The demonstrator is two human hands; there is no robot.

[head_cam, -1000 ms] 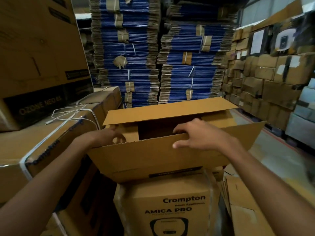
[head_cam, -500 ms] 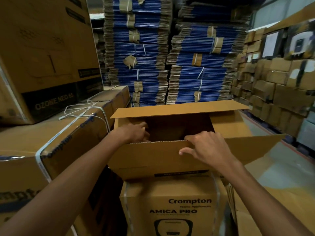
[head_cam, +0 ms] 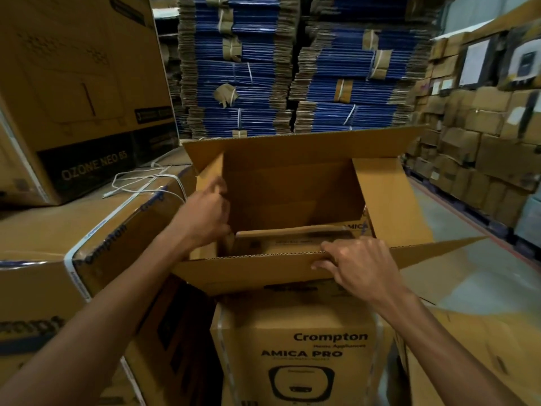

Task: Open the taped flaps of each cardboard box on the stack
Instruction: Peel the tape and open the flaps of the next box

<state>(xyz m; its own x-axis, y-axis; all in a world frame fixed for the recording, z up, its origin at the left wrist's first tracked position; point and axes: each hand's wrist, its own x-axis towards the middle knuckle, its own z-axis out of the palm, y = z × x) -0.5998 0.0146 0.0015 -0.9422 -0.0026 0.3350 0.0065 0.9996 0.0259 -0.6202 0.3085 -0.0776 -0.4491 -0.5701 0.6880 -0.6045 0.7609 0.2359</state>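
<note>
Box gaped open; left grip clutched the side flap, right grip pinched the near flap.

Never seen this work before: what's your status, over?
Left hand grips left side flap; right hand pinches near flap. Plain brown cardboard box open on top. Nothing in the way.

Brown boxes, blue stacks
Box plain brown; lower box black print; flat cartons blue; cord white.
</note>
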